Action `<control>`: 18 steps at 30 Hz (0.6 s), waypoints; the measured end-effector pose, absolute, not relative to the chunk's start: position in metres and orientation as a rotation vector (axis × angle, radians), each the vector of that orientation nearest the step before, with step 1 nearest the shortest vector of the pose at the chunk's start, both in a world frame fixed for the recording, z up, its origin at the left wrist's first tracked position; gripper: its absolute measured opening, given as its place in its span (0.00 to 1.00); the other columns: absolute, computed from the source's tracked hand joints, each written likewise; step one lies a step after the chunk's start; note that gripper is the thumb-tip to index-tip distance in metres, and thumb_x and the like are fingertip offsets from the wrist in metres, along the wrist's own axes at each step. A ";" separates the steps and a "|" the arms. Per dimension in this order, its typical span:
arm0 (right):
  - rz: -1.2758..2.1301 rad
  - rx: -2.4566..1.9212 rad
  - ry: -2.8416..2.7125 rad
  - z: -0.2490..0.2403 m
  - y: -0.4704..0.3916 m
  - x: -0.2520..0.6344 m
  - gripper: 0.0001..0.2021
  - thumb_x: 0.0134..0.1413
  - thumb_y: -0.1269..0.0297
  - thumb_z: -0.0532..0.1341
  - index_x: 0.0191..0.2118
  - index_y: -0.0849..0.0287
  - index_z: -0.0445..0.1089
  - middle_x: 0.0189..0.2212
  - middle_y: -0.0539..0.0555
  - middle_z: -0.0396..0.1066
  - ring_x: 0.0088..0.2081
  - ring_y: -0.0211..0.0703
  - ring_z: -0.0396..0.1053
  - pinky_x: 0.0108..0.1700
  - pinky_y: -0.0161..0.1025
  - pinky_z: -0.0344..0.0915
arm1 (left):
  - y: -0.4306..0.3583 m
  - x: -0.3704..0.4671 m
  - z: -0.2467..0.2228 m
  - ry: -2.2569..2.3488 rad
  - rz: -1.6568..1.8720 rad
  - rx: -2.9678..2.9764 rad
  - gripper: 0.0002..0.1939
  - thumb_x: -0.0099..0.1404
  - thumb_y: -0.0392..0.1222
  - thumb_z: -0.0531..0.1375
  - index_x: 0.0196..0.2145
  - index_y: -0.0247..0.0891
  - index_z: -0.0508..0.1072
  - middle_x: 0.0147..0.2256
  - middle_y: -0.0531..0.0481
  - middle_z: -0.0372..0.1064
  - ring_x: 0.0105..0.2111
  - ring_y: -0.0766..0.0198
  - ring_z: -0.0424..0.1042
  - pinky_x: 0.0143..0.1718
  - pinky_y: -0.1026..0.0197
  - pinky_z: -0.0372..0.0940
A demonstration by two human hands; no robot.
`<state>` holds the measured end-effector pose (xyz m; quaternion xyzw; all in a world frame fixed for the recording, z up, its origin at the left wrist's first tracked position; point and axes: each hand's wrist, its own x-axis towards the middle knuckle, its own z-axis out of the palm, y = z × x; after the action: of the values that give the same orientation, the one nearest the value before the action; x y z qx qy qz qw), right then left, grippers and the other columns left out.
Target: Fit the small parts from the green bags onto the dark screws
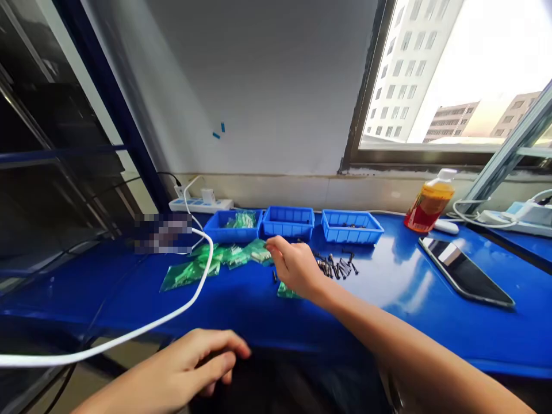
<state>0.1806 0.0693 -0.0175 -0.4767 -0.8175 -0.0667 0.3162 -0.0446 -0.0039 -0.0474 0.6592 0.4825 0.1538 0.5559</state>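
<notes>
Blue bench (248,315) across the lower frame, grey wall (267,86) behind, window upper right. Right hand (297,267) is at centre, thumb and index brought together beside the green bags (235,255); can't tell if anything is between the tips. Left hand (196,368), lower left, fingers loosely curled, nothing visible in it, at the bench's front edge.

Loose dark screws (340,268) lie just right of the right hand; a small green bag (286,291) shows under it.

For clean handling, I'd take one bag by its edge, steady it with the left, and keep the wrist off the screws so they don't scatter.

Around: three blue trays (288,232) behind, bags in the left one. Phone (466,273) and bottle (429,204) at right, out of the way. Main obstacle: white cable (172,313), looping past the bags at left; likely snag for the left hand.
</notes>
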 end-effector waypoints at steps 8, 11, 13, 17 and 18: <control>-0.715 -0.749 -2.285 -0.019 0.079 0.210 0.11 0.59 0.71 0.48 0.33 0.60 0.67 0.14 0.48 0.66 0.16 0.36 0.61 0.22 0.35 0.50 | 0.107 0.049 0.015 0.832 0.674 1.196 0.21 0.56 0.57 0.57 0.26 0.33 0.71 0.24 0.51 0.65 0.23 0.69 0.62 0.25 0.66 0.58; -0.584 -0.820 -2.313 -0.021 0.078 0.219 0.09 0.59 0.66 0.51 0.35 0.61 0.67 0.18 0.50 0.69 0.20 0.37 0.65 0.23 0.35 0.54 | 0.123 0.064 0.013 0.753 0.661 1.327 0.14 0.54 0.48 0.62 0.25 0.33 0.69 0.23 0.54 0.64 0.22 0.71 0.60 0.24 0.68 0.55; -0.361 -0.975 -2.167 -0.020 0.077 0.225 0.07 0.57 0.64 0.53 0.37 0.60 0.66 0.22 0.51 0.72 0.23 0.37 0.67 0.25 0.34 0.57 | 0.127 0.069 0.009 0.704 0.706 1.396 0.14 0.54 0.48 0.62 0.26 0.33 0.69 0.23 0.54 0.63 0.23 0.71 0.60 0.24 0.68 0.55; 0.085 -1.135 -1.778 -0.008 0.073 0.230 0.08 0.54 0.62 0.55 0.40 0.58 0.62 0.21 0.47 0.70 0.23 0.35 0.66 0.28 0.33 0.61 | 0.126 0.070 -0.001 0.713 0.898 1.468 0.17 0.53 0.51 0.62 0.33 0.35 0.68 0.24 0.55 0.64 0.23 0.70 0.62 0.26 0.67 0.58; 0.173 -1.134 -1.721 -0.004 0.072 0.229 0.10 0.53 0.62 0.55 0.41 0.59 0.62 0.21 0.47 0.70 0.23 0.35 0.66 0.28 0.33 0.62 | 0.125 0.068 -0.003 0.731 0.923 1.501 0.18 0.52 0.52 0.63 0.34 0.35 0.67 0.24 0.55 0.64 0.23 0.70 0.62 0.26 0.67 0.58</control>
<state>0.2295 0.0722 -0.0041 -0.4713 -0.7151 0.0718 0.5112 0.0682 0.1246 -0.0031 0.6416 0.3126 0.3946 0.5787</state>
